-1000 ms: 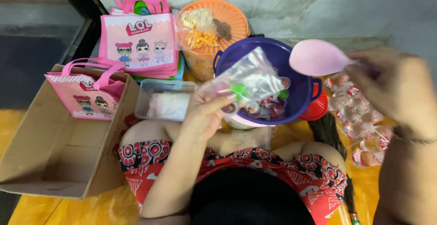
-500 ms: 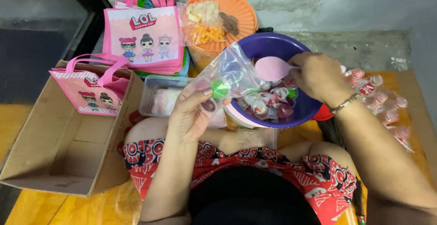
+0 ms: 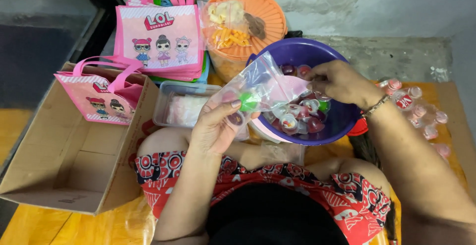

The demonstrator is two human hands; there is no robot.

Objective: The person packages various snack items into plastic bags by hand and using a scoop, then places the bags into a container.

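Your left hand (image 3: 215, 126) is curled around the lower corner of a small clear plastic bag (image 3: 253, 89), thumb and fingers pinching it so the mouth gapes toward the round purple plastic bowl (image 3: 302, 51); the bag hangs just over the bowl's near-left rim, with a green jelly cup (image 3: 246, 101) and a dark red one already showing through the film. Your right hand (image 3: 337, 82) is inside the bowl, fingers closed on the handle end of a pale pink plastic scoop (image 3: 292, 84) whose lip sits at the bag's mouth. The main risk is that the mouth of the bag is floppy and held from one side only: if it folds shut against the scoop, the small sealed jelly cups (image 3: 302, 118) heaped in the bowl could slide off the lip and drop over the rim onto your red patterned lap (image 3: 277, 173) or into the clear rectangular plastic tub (image 3: 186, 110) just left of the bowl. A heavy scoopful could also drag the thin film out of your pinch. The bowl itself sits between your knees, and I cannot tell how firmly; leaning on its far wall with your right wrist might tip it toward the small bottles with pink caps (image 3: 421, 108) lying to the right of the bowl.
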